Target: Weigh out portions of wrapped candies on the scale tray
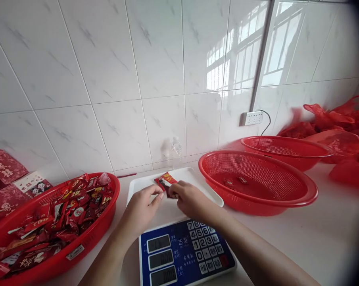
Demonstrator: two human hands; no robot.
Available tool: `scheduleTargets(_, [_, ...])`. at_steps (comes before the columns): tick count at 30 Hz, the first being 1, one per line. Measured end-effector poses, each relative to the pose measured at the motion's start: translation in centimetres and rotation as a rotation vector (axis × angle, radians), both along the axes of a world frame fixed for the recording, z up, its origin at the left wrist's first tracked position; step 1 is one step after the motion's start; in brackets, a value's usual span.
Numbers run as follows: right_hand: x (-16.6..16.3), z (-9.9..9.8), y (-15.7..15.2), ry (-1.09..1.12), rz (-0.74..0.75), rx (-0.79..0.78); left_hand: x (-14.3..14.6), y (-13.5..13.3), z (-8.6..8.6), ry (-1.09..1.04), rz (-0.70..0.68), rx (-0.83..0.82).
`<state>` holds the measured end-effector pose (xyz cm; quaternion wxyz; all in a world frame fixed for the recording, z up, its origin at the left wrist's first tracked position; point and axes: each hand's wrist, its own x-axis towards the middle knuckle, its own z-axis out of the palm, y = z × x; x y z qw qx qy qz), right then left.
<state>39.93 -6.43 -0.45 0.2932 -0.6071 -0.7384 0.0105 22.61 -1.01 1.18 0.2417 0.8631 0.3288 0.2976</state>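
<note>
A white weighing tray (139, 188) sits on a blue-panelled digital scale (182, 254). On the tray lies a small red, black and white snack packet (166, 179). My right hand (192, 200) has its fingers curled at the packet's lower right edge and appears to grip it. Close by on the left, my left hand (142, 208) holds thumb and index finger together over the tray; whatever is between them is hidden. The fingers of both hands nearly meet in front of the packet.
A red basket (116, 198) full of wrapped snacks stands at left, with printed boxes (6, 169) behind. At right are a red perforated basket (310, 192) with a few packets and another red basket (325, 153). Red bags (342, 139), a clear bottle (176, 153) and a power strip (252, 118) are by the wall.
</note>
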Motion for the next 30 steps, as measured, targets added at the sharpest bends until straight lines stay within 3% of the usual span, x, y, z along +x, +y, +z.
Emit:
scheduleTargets(3, [3.0, 1.7, -0.5, -0.001, -0.173, 0.158, -0.4, 0.2, 0.2, -0.061, 0.038, 0.064])
scheduleTargets(5, [5.6, 3.0, -1.3, -0.040, -0.388, 0.200, -0.5, 0.2, 0.3, -0.076, 0.042, 0.062])
scheduleTargets(8, [9.0, 4.0, -2.4, -0.122, -0.675, 0.028, -0.6, 0.0, 0.4, -0.059, 0.049, 0.030])
scheduleTargets(10, [10.0, 3.9, -2.8, -0.209, -0.746, -0.071, -0.7, 0.0, 0.5, -0.062, 0.054, 0.030])
scheduleTargets(13, [8.9, 3.1, -2.1, -0.316, -0.647, -0.063, -0.8, 0.1, 0.7, -0.097, 0.069, 0.054])
scheduleTargets(17, [3.8, 2.3, 0.6, -0.246, -0.191, -0.069, -1.0, 0.2, 0.7, -0.128, 0.093, 0.047])
scheduleTargets(19, [1.2, 2.3, 2.3, -0.224, -0.061, -0.148, -1.2, 0.2, 0.8, -0.125, 0.098, 0.044])
scheduleTargets(25, [-2.1, 2.0, 6.0, -0.282, -0.080, -0.318, -1.7, -0.1, 1.5, -0.127, 0.106, 0.064])
scheduleTargets(30, [-1.7, 0.8, 5.5, -0.327, -0.101, -0.308, -1.9, -0.4, 2.0, -0.121, 0.097, 0.068])
